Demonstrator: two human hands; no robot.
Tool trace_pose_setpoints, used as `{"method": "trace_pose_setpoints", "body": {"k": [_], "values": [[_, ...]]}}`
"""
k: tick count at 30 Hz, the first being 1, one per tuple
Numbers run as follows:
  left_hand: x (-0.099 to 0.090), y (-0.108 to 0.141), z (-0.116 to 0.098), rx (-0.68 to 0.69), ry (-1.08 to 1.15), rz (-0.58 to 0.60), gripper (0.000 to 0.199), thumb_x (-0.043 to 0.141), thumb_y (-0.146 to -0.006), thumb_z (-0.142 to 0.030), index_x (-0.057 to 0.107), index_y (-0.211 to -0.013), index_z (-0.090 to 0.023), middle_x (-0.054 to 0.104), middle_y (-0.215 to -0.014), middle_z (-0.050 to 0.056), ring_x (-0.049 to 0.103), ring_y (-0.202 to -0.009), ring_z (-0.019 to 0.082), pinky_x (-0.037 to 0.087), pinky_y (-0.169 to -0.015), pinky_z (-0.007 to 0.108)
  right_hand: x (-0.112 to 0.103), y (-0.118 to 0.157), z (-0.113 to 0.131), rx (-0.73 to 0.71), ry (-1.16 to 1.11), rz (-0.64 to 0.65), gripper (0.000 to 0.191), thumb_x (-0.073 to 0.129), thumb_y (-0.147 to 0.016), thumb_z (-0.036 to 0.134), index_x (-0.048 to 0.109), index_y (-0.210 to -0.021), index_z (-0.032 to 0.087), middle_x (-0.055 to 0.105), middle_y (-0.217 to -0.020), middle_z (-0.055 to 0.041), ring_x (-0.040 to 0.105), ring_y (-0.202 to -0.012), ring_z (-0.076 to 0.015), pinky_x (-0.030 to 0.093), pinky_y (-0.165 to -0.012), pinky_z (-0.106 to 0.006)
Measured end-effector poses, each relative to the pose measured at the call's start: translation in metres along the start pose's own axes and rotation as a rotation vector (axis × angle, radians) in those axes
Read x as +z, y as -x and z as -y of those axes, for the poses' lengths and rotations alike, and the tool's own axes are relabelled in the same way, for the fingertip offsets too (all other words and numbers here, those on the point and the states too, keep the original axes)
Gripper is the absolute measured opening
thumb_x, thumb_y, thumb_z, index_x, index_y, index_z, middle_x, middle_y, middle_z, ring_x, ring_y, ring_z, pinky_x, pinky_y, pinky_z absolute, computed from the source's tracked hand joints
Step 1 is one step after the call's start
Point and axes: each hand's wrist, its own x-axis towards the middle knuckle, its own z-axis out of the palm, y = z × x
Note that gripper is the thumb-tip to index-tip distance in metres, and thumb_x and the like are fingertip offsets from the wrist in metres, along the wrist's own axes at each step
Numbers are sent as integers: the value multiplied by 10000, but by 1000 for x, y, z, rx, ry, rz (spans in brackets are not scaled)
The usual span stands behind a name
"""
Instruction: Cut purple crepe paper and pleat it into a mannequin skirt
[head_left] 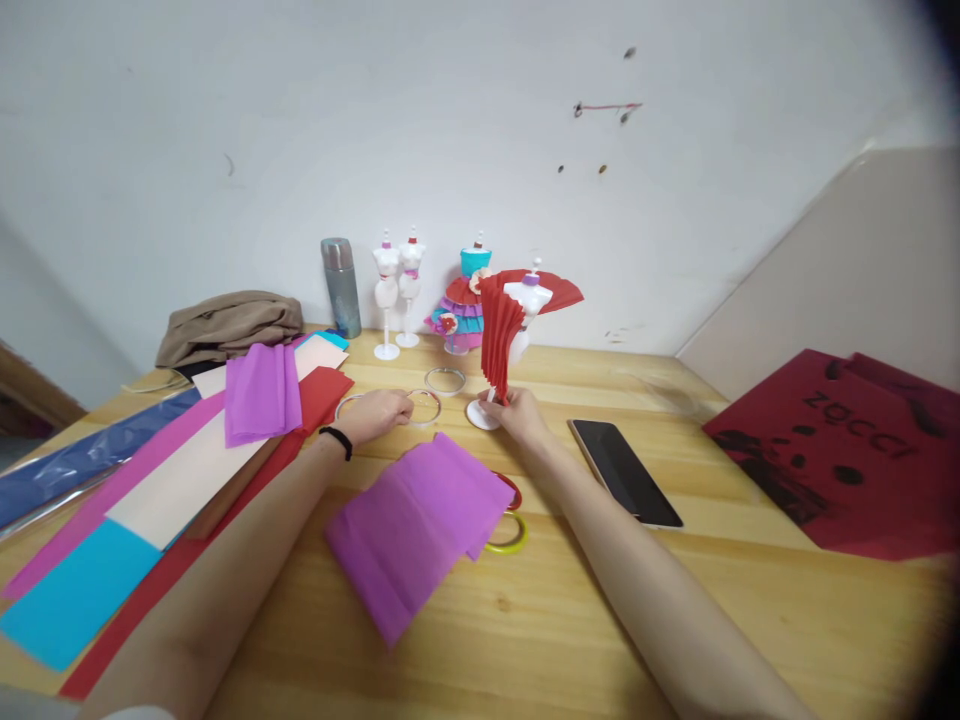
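The right hand [523, 418] pinches a miniature dress form [531, 293] low on its stand, beside the round white base [480, 416] resting on the bench [750, 620]. The left hand [377, 415] has curled fingers at a clear tape roll [439, 410]; whether they grip or merely touch it, I cannot tell. The form looks light, rigid and easily tipped, so the pole is its sound hold. The pleated red crepe paper [500, 335] draped on it should crush or tear easily; likewise the purple crepe sheet [420, 535] nearer the wearer, best lifted by opposite edges.
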Motion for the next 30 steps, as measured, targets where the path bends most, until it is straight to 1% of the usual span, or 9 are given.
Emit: {"method": "trace_pose_setpoints", "body": {"k": [5,12,15,19,23,26,28,30], "values": [[-1,-1,7,-34,-18,-16,213,471,-908,-226,657,-816,-179,664,-965,73,613,-889,205,438,-768,301,0,2,3,13,-42,8,251,652,-640,361,685,-768,147,679,-685,-43,582,-606,-156,441,-620,-288],[1,-1,7,-87,-58,-33,204,469,-929,-242,652,-864,-177,661,-1008,87,618,-907,216,443,-769,311,2,5,9,14,-33,31,222,649,-623,337,676,-734,147,674,-671,-44,578,-607,-161,442,-620,-287],[2,-1,7,-109,-66,-41,213,447,-941,-242,644,-899,-171,653,-1030,98,622,-910,222,445,-766,318,1,9,14,3,-20,58,214,642,-623,339,667,-722,151,667,-662,-38,576,-612,-165,428,-594,-275],[4,-1,7,-153,-47,-69,200,451,-936,-237,636,-928,-161,643,-1039,114,629,-910,229,454,-776,324,-4,13,23,-2,6,125,206,641,-611,341,663,-691,152,642,-622,-26,556,-589,-164,389,-555,-266],[5,-1,9,-176,30,-100,180,475,-908,-204,652,-903,-170,657,-1030,105,636,-931,233,466,-813,332,-12,15,33,-1,34,196,159,632,-596,303,657,-644,153,618,-588,-15,545,-582,-162,379,-561,-269],[6,-1,14,-190,128,-135,181,501,-869,-164,680,-897,-177,683,-1031,91,634,-970,228,471,-876,339,-19,16,41,-2,43,263,114,633,-572,274,620,-596,163,584,-562,1,522,-569,-149,375,-564,-266],[7,-2,18,-211,211,-179,189,521,-847,-152,695,-916,-177,704,-1035,82,634,-1000,223,471,-922,343,-24,17,47,-6,49,303,111,637,-561,269,586,-570,171,551,-541,16,491,-551,-134,358,-555,-261],[7,-3,22,-245,307,-239,204,522,-847,-166,701,-945,-156,720,-1028,93,645,-1000,224,483,-928,348,-29,18,52,-14,55,329,133,642,-559,274,551,-553,178,516,-524,29,458,-536,-120,338,-547,-255]]}}
